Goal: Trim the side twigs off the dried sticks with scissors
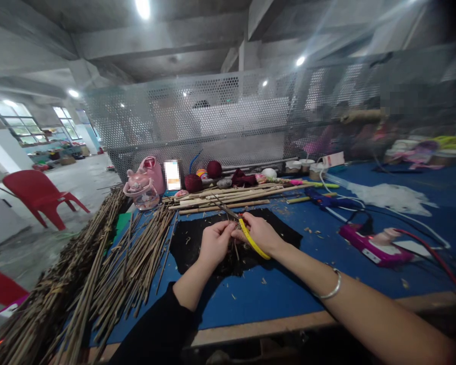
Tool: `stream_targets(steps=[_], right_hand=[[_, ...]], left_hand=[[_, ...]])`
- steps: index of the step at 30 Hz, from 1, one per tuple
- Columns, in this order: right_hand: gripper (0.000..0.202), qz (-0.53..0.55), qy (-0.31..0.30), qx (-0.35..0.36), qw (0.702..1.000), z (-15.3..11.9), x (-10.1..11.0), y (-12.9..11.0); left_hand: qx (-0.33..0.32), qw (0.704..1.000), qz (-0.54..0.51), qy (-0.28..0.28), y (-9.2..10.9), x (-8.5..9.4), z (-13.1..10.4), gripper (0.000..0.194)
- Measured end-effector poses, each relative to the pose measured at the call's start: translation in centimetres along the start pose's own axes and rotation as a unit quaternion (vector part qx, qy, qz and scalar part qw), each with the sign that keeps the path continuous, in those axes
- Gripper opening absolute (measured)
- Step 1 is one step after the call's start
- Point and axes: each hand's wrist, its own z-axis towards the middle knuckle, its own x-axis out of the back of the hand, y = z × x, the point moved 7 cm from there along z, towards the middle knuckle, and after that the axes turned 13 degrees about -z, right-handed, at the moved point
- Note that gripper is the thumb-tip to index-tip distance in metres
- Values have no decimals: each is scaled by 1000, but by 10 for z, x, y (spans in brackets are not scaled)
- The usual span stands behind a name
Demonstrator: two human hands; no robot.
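Note:
Over a black cloth point(190, 238), my two hands meet with their fingertips close together. My right hand point(260, 233) is closed around scissors point(253, 242) with a yellow handle, their dark blades pointing away and to the left. My left hand point(216, 242) pinches a small bunch of thin brown twigs point(236, 249), partly hidden by the fingers; the right fingertips are close to it too. Small clippings lie scattered on the cloth and on the blue tabletop point(247, 304).
Long sticks point(137, 268) lie at the left, beside a thick bundle of twigs point(61, 284). Behind the cloth are pale rods point(247, 194), yarn balls point(214, 169), a lit phone point(173, 175) and a pink cup point(142, 190). A magenta power strip point(376, 248) and cables are at right.

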Motion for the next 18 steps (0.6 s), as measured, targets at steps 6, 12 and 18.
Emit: stream_targets(steps=[6, 12, 18], right_hand=[[42, 14, 12, 5, 1000, 2, -3, 3], [42, 9, -9, 6, 1000, 3, -6, 2], [45, -44, -3, 37, 998, 1, -6, 0]], left_hand=[[27, 999, -11, 32, 0, 1, 0, 28], [8, 1000, -3, 21, -4, 3, 2, 29], [37, 999, -9, -7, -15, 0, 2, 34]])
